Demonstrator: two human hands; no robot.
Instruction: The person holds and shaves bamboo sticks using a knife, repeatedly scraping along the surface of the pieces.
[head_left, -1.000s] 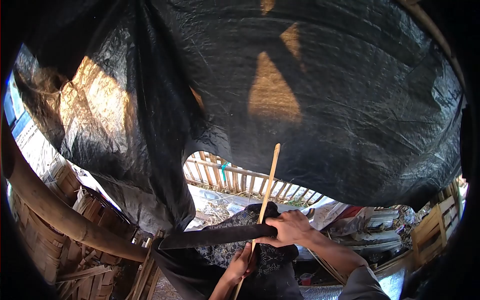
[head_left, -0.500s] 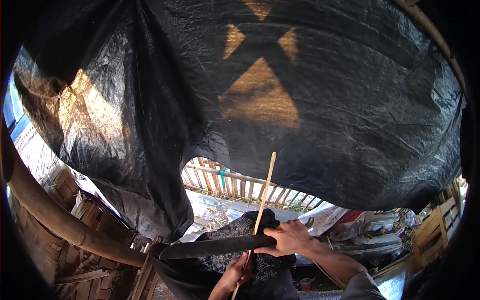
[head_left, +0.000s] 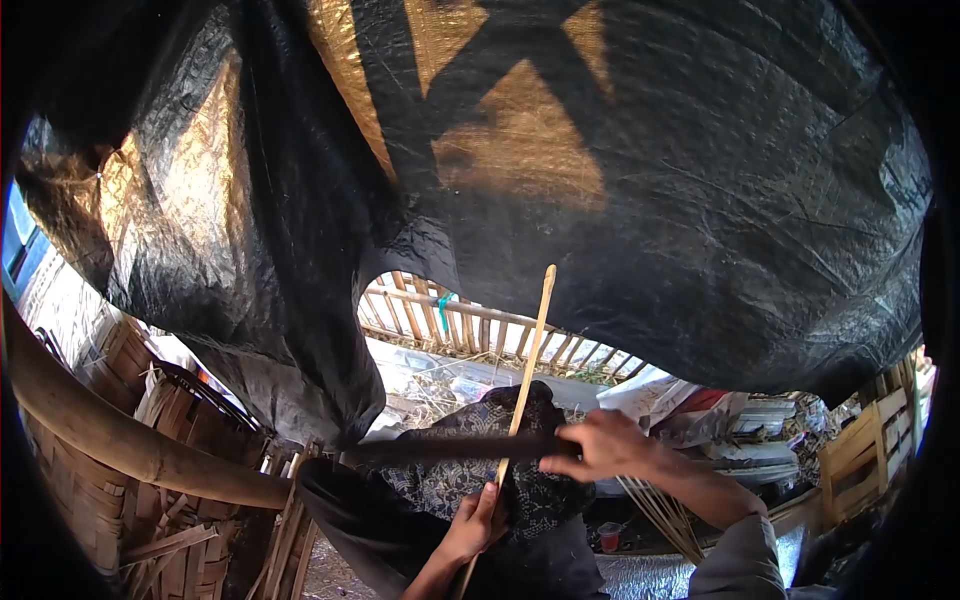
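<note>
A long pale bamboo strip [head_left: 533,365] stands slanted above my lap, its rounded top end near the dark sheet. My left hand [head_left: 474,522] is wrapped round its lower part, thumb upward along it. My right hand [head_left: 603,446] is closed on the handle end of a dark machete [head_left: 450,450]. The machete's long blade points left and crosses the strip just above my left hand. The blade is smeared by motion, so I cannot tell whether it touches the strip. A dark patterned cloth [head_left: 535,495] covers my lap beneath.
A black tarp [head_left: 690,240] hangs ahead. A thick bamboo pole [head_left: 140,445] and woven bamboo pieces [head_left: 95,490] are at the left. Thin strips [head_left: 670,515] and a reddish plastic cup [head_left: 609,537] lie to the right, with a slatted bamboo fence [head_left: 480,325] beyond.
My right hand and the machete have shifted up and slightly right, and the blade is now blurred. My left hand keeps its hold on the strip. The camera view has tilted a little.
</note>
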